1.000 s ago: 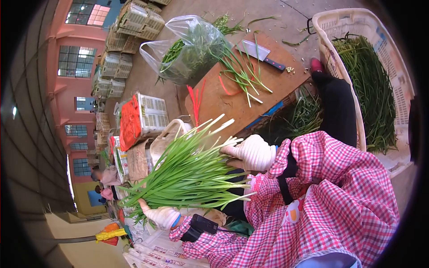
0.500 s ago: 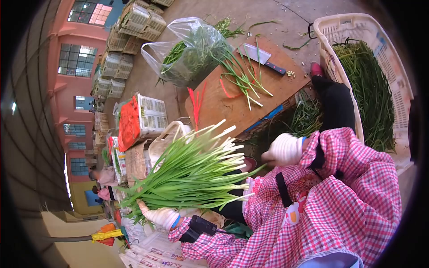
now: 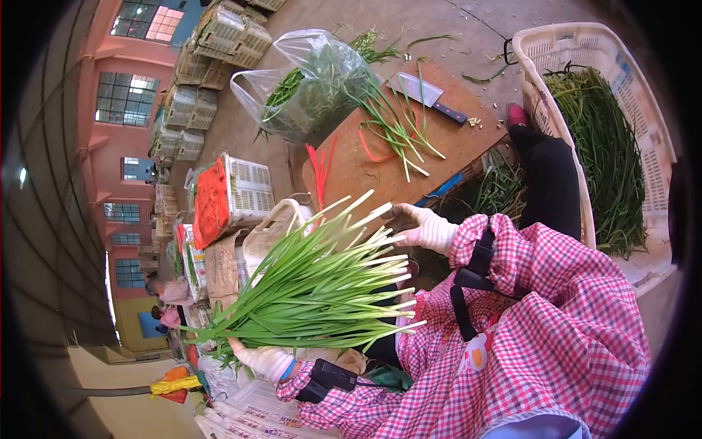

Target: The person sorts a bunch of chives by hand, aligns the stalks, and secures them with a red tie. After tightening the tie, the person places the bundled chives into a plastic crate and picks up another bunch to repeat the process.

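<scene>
A large fanned bunch of garlic chives [image 3: 314, 285], long green leaves with pale white stem ends, lies across my front. My left hand [image 3: 259, 358], its wrist and palm wrapped in white, is closed around the leafy end; the leaves hide some of its fingers. Beside the pale stem ends is my right hand [image 3: 425, 228], also white-wrapped, with fingers bent and apart and nothing visibly held. Beyond the bunch, a wooden board [image 3: 453, 139] carries a cleaver [image 3: 420, 89], some loose chives [image 3: 395, 128] and red ties [image 3: 322, 172].
A white basket [image 3: 523, 55] full of darker greens stands at my right. A clear plastic bag [image 3: 314, 95] of greens sits beyond the board. Trimmings [image 3: 497, 190] lie below the board. A white crate [image 3: 250, 183] with red cloth and stacked crates [image 3: 190, 110] stand farther off.
My right hand has moved from near my lap, where it was closed, up to the white stem ends, and its fingers have opened. The bunch has shifted slightly; my left hand keeps its grip.
</scene>
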`<action>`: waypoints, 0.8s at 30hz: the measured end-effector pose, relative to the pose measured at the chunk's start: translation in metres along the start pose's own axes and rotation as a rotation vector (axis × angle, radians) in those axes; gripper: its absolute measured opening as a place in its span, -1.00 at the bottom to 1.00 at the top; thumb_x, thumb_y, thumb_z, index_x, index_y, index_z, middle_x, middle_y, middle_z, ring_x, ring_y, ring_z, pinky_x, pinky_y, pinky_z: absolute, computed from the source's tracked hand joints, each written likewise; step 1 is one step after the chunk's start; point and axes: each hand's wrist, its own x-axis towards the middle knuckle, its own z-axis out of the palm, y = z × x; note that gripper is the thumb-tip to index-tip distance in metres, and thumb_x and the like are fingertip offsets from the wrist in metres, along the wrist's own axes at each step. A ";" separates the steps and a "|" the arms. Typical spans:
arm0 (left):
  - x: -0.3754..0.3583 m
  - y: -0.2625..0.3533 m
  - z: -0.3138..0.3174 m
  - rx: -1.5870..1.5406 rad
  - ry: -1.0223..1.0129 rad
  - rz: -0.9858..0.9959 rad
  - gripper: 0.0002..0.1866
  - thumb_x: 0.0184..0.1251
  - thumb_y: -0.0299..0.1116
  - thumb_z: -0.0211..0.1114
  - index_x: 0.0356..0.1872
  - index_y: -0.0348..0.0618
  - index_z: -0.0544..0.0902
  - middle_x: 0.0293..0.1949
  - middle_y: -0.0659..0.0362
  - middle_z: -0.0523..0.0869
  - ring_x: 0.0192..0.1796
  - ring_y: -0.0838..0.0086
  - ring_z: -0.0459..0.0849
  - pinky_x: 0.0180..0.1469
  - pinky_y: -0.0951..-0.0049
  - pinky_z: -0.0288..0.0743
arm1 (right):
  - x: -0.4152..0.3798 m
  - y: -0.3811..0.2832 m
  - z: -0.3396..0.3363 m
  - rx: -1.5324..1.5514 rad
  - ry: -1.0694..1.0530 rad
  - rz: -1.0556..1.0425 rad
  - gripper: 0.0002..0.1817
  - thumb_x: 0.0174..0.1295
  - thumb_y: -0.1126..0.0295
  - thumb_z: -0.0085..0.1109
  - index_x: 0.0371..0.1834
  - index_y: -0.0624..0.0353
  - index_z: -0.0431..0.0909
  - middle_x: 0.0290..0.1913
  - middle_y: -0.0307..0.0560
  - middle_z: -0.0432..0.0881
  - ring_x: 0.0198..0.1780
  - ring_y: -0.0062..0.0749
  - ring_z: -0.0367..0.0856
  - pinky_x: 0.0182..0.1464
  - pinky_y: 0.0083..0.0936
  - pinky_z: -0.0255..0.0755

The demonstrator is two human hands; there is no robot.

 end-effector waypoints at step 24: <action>-0.011 -0.019 0.012 -0.064 -0.235 -0.070 -0.67 0.19 -0.21 0.28 -0.05 -0.12 0.62 0.02 0.12 0.65 0.06 0.26 0.58 0.19 0.13 0.41 | -0.012 -0.028 0.020 -0.055 0.145 -0.279 -0.80 0.06 0.55 0.24 -0.21 0.31 0.57 -0.01 -0.12 0.52 -0.02 -0.49 0.49 0.05 -0.50 0.38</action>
